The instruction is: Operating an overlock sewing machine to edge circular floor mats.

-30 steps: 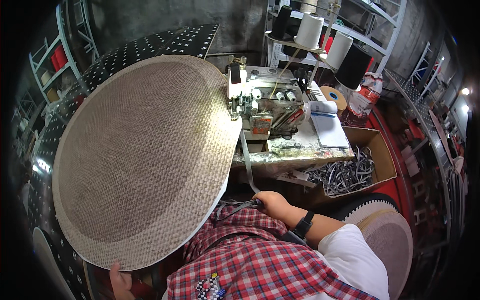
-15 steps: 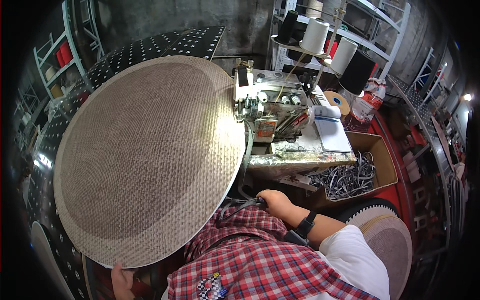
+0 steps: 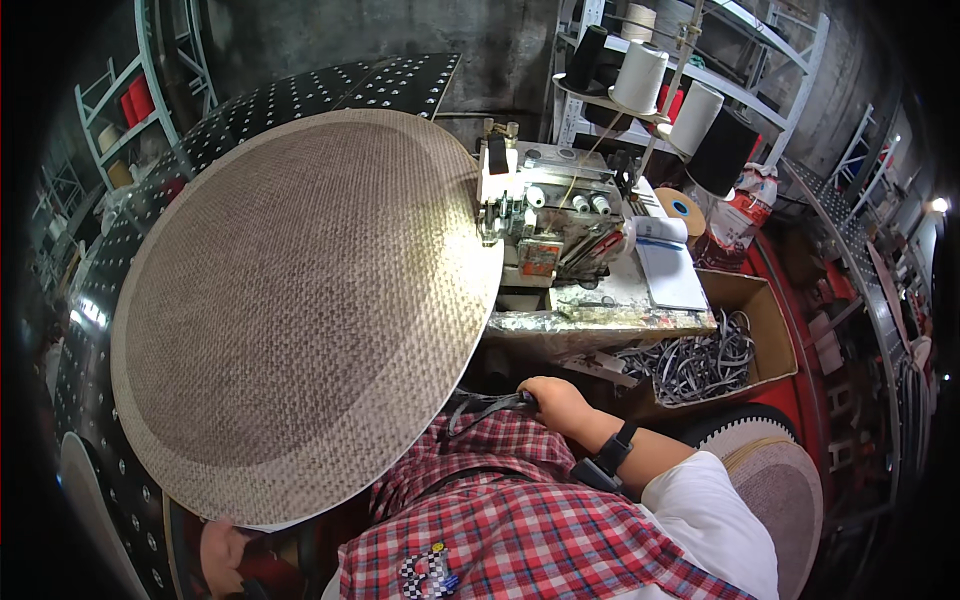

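A large round woven rug (image 3: 300, 300), brown with a lighter rim, lies across the work table with its right edge at the sewing machine (image 3: 545, 215). My left hand (image 3: 225, 555) grips the rug's near edge at the lower left. My right hand (image 3: 555, 400) is low by my lap, below the table's front, with its fingers closed on a dark strip of edging tape (image 3: 485, 405). A dark watch sits on that wrist.
Thread cones (image 3: 640, 75) stand on a rack behind the machine. A notebook (image 3: 670, 265) lies right of it. A cardboard box (image 3: 745, 300) of grey tape scraps sits at the right, with another round rug (image 3: 780, 490) below. Black dotted mats (image 3: 300, 90) lie behind.
The rug has slid to the right and a little nearer to the sewing machine. My right hand has stayed by my lap on the tape.
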Demonstrator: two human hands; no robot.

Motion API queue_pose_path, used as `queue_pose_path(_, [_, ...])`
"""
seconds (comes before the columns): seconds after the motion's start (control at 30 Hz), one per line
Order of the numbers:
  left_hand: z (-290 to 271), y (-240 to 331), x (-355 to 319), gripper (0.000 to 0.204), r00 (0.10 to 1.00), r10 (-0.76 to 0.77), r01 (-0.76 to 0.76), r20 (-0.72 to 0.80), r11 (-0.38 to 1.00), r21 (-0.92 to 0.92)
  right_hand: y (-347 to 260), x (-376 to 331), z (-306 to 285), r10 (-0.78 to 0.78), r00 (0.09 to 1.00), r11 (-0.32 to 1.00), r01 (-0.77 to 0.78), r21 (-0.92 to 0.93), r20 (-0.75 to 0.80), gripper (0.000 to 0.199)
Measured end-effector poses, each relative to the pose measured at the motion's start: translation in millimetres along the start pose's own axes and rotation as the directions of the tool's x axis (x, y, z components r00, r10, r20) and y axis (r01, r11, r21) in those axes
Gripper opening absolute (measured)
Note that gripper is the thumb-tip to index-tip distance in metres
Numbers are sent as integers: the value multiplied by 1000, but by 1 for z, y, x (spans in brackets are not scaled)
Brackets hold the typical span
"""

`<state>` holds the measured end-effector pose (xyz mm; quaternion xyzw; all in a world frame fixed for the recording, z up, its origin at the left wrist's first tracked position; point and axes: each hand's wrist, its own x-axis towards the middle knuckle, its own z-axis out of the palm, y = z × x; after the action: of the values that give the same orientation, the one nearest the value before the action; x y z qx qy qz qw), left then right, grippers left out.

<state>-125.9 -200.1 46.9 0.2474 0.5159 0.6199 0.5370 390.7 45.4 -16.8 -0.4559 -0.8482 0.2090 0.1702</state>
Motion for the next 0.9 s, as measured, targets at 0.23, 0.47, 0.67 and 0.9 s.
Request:
queue_pose_path(0.23, [-37, 28, 20, 52, 887, 160, -211, -434, 975, -73, -13, -2, 0, -27, 998, 1000, 26, -11, -63, 28])
queue_pose_path(0.47, [-32, 12, -11, 52, 990, 87, -92, -111, 995, -38, -24, 19, -15, -265, 939, 959, 234, -158, -221, 18])
queue_pose_path(0.67, [-39, 28, -3, 47, 989, 29, -55, -142, 983, -177, -36, 63, -18, -530, 794, 798, 348, -493, -298, 16])
queue_pose_path(0.9, [-60, 38, -13, 49, 932, 174, -206, -317, 976, -70, -55, 89, -8, -531, 812, 743, 309, -593, -242, 26])
